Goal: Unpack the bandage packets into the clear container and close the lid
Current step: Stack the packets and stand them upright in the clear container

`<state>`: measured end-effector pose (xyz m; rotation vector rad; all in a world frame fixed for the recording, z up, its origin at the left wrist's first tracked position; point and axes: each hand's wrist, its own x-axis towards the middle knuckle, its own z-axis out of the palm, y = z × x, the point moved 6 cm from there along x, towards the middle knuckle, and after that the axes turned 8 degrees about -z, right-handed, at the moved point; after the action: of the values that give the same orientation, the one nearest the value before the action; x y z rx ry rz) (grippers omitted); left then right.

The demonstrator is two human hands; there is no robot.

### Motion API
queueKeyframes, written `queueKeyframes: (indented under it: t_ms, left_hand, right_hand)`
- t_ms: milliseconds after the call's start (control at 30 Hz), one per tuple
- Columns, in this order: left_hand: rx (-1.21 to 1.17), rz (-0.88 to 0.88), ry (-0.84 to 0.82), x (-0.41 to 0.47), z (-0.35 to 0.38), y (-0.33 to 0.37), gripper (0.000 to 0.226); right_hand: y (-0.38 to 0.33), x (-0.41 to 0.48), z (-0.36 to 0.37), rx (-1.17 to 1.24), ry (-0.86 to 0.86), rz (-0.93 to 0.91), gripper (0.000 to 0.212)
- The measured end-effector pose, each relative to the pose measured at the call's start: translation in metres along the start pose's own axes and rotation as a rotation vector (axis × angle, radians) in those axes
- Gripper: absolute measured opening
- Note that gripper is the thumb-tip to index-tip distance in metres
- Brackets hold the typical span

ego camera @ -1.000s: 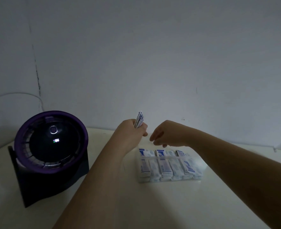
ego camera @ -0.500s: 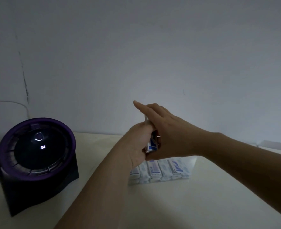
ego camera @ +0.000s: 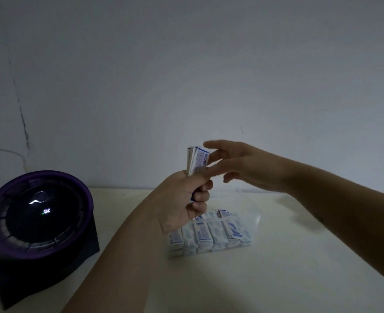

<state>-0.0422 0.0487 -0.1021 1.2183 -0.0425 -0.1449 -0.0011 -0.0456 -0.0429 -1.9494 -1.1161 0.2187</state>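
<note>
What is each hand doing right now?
Left hand: closed grip on a stack of packets.
Right hand: open, fingers straight, at the stack's top edge.

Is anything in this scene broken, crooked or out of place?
Little. A dark crack runs down the wall on the left. In the clear container, the packets lie in a tidy row, though the rightmost one looks tilted. The stack in the left hand is slightly fanned.
</note>
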Motion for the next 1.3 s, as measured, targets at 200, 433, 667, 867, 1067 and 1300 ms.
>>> queueKeyframes:
  t_ms: [200,433,667,867,1067,1300]
  left_hand:
    - [0.230,0.029,0.015,-0.004,-0.006,0.004,0.013]
    - [0.364,0.125,0.109,-0.010,-0.019,0.017,0.026]
    - [0.526,0.176,0.148,-0.012,-0.018,0.023,0.024]
    - [0.622,0.241,0.308,0.005,-0.010,0.022,0.031]
    - [0.614,0.206,0.282,0.006,-0.007,0.008,0.052]
    - [1.118,0.118,0.403,0.023,-0.018,-0.022,0.035]
  right_hand:
    - [-0.012,0.004,0.016,-0.164,0.048,-0.098,0.016]
    - [-0.038,0.004,0.037,-0.513,0.158,-0.218,0.009]
    - [-0.044,0.010,0.036,-0.434,0.114,-0.170,0.018]
    - [-0.034,0.007,0.028,-0.404,0.152,-0.159,0.018]
    - [0.002,0.009,0.002,-0.245,0.244,-0.025,0.008]
    - [0.077,0.020,-0.013,-0.553,-0.068,0.475,0.018]
